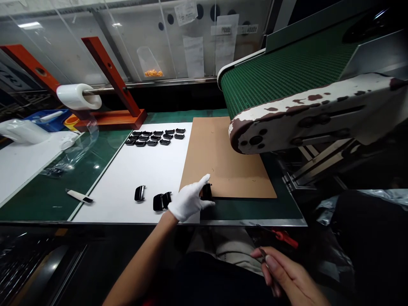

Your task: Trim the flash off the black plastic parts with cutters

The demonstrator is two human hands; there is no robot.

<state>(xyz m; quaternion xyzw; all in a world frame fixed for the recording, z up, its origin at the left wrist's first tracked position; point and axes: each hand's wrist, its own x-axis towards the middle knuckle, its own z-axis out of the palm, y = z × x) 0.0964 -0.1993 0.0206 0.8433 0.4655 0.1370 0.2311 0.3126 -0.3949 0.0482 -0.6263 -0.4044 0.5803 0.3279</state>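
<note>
My left hand (190,199), in a white glove, pinches a small black plastic part (207,191) at the near edge of a brown cardboard sheet (223,161). Beside it on the white sheet (140,170) lie two joined black parts (162,201) and one separate black part (139,193). Several more black parts (156,137) sit in rows at the sheet's far end. My bare right hand (287,274) hovers low over my lap, fingers closed on a thin metal tool (263,253).
A green conveyor belt (280,72) with a worn white frame overhangs the bench at right. A film roll (78,96) on an orange stand sits at back left. A small knife (79,196) lies on the green mat. A red-handled tool (285,238) rests by the bench edge.
</note>
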